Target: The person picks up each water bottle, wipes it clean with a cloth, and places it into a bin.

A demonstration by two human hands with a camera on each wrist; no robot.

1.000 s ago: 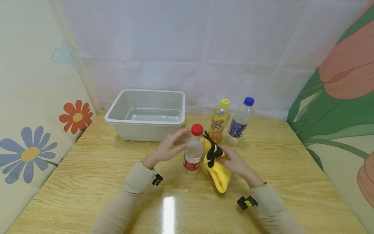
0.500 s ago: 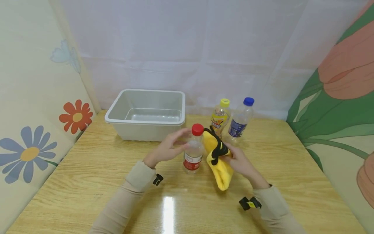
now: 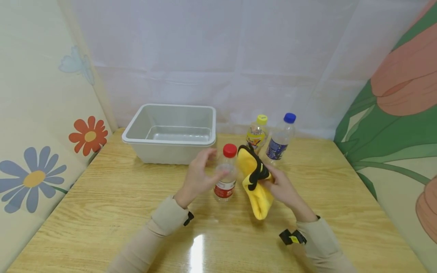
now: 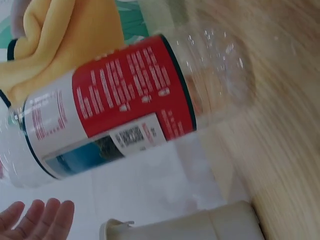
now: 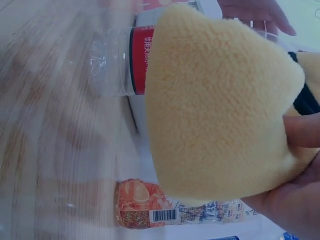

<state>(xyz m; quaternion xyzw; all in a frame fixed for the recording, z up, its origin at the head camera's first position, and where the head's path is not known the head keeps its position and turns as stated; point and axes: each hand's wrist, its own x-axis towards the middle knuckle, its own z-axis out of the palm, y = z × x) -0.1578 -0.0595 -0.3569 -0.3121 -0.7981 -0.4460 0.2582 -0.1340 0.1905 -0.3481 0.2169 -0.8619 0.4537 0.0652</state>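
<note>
A clear plastic bottle (image 3: 225, 184) with a red cap and a red-and-white label stands upright on the table. Just left of it is my left hand (image 3: 199, 176), its fingers spread and the thumb close to the bottle's side. In the left wrist view the fingertips (image 4: 64, 215) are apart from the bottle (image 4: 125, 100). My right hand (image 3: 281, 187) grips a folded yellow cloth (image 3: 259, 201) with black edging, right of the bottle. Seen from the right wrist, the fluffy cloth (image 5: 220, 105) hides part of the bottle (image 5: 110, 62).
A light grey plastic bin (image 3: 170, 153) stands at the back left of the wooden table (image 3: 112, 212). Behind the cloth are a yellow-capped bottle (image 3: 257, 135), partly hidden, and a blue-capped bottle (image 3: 277, 148). A white sheet (image 3: 218, 57) hangs behind the table.
My left hand's fingers have drawn away from the red-capped bottle and spread. The right hand has lifted the cloth slightly, a little away from the bottle. The bottle has stayed in place.
</note>
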